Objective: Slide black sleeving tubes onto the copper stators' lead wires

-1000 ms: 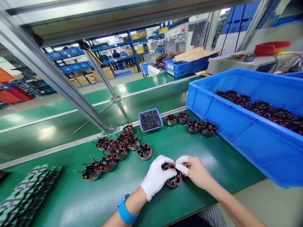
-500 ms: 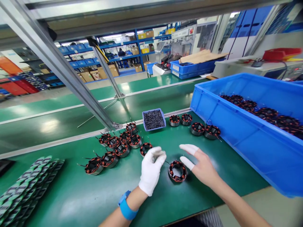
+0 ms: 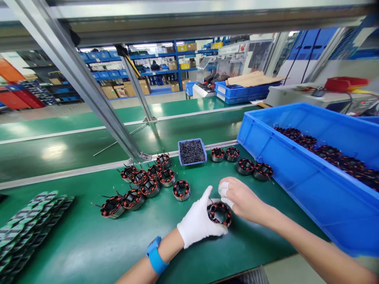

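Note:
My left hand (image 3: 197,223), in a white glove, wraps around the left side of a motor stator (image 3: 227,218) with copper windings, thumb and fingers on its outer rim. The stator stands on the green bench, its round opening facing up toward me. My right hand (image 3: 244,199), with white fingertip covers, is closed just beside the stator's upper right edge. Its curled fingertips hide whatever may be between them. A thin lead sticks up from the stator near my left thumb. Another stator (image 3: 181,190) sits apart, left of my hands.
Several stators (image 3: 149,187) stand grouped at left, others (image 3: 245,167) at right. A small tray (image 3: 180,157) holds short black tubes. A large blue bin (image 3: 284,173) with stators borders the right side. Stacked green boards (image 3: 35,221) lie at left. A metal post (image 3: 89,94) rises from the bench.
My left hand has moved down and right and taken hold of the stator. My right hand has gone from spread fingers to closed. The camera view has tilted slightly.

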Tool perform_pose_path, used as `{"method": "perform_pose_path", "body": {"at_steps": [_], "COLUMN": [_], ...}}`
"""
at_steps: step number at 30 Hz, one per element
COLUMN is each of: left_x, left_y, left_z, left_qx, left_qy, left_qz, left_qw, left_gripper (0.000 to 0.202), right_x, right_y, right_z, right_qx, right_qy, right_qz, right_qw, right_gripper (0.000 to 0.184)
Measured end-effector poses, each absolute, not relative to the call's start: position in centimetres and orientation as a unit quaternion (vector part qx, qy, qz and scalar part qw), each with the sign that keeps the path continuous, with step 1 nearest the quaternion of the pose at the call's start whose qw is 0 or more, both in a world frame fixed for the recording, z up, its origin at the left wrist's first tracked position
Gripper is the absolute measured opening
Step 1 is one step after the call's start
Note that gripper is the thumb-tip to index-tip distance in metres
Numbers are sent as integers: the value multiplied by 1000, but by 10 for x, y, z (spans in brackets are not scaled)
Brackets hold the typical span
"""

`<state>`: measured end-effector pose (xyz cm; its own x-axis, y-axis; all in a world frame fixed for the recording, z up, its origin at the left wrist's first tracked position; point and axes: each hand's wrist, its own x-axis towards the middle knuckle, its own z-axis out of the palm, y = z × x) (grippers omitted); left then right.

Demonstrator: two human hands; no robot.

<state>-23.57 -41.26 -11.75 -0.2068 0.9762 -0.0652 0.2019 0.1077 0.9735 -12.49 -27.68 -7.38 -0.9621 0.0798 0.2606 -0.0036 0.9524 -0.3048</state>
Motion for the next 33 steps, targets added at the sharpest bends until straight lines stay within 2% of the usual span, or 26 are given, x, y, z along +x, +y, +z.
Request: {"method": "perform_pose_path", "body": {"at_steps": [4, 6, 9, 11, 13, 16, 18, 21, 24, 26, 30, 31, 33], "left_x": [-243, -249, -265, -276, -279, -259, -233, -200, -191, -193, -191, -189, -185], "left_y": [-429, -446, -478, -497, -512, -520, -512, -488, -472, -470, -473, -472, -471], "left_z": [-106, -102, -99, -96, -90, -82, -85, -102, -121, -124, -115, -113, -109], "left_qx": [487, 465, 409, 364, 306, 292, 405, 562, 597, 579, 517, 509, 506], "left_qy": [641, 668, 728, 786, 859, 883, 834, 779, 779, 795, 839, 845, 851], "left_qz": [415, 393, 386, 391, 381, 354, 343, 259, 177, 157, 138, 128, 104], "left_qw": [424, 428, 393, 311, 157, -94, -152, -100, -70, -86, -104, -102, -91], "left_gripper": [112, 110, 99, 93, 86, 69, 53, 40, 24, 28, 60, 62, 51], "right_x": [-119, -113, -108, -109, -112, -116, -115, -112, -124, -150, -229, -247, -278], "right_y": [-271, -262, -237, -215, -200, -204, -227, -266, -275, -262, -228, -223, -217], "right_z": [-69, -71, -79, -86, -94, -100, -98, -86, -69, -59, -51, -52, -55], "right_qx": [-25, -79, -240, -317, -328, -305, -286, -210, -149, -149, -164, -167, -177], "right_qy": [-976, -966, -944, -924, -920, -928, -938, -965, -972, -969, -977, -978, -978], "right_qz": [187, 205, 85, -42, -122, -143, -117, -23, 90, 123, 87, 80, 66], "right_qw": [113, 137, 209, 210, 178, 157, 158, 152, 155, 157, 106, 100, 88], "right_gripper": [12, 11, 27, 32, 27, 15, 16, 19, 21, 22, 26, 25, 22]}}
